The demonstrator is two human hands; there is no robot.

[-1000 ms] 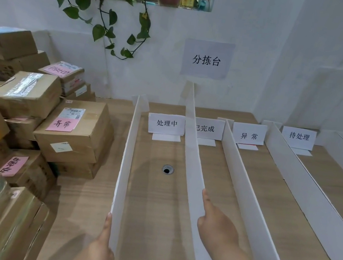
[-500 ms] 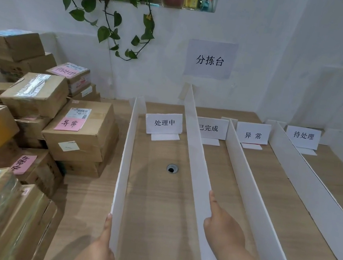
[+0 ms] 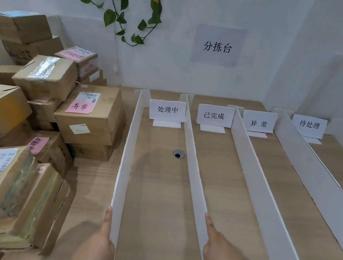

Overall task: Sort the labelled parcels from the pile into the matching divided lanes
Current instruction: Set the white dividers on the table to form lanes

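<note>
Along the left divider (image 3: 125, 156), the left hand (image 3: 99, 246) lay flat, fingers (image 3: 108, 216) straight. The right hand (image 3: 222, 257) pressed the next divider (image 3: 194, 166) likewise.

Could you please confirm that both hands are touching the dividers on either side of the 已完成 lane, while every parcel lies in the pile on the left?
Not quite. The head view shows the left hand and right hand touching the dividers of the leftmost lane, signed 处理中. The 已完成 sign marks the next lane to the right. Every parcel does lie in the pile on the left.
</note>
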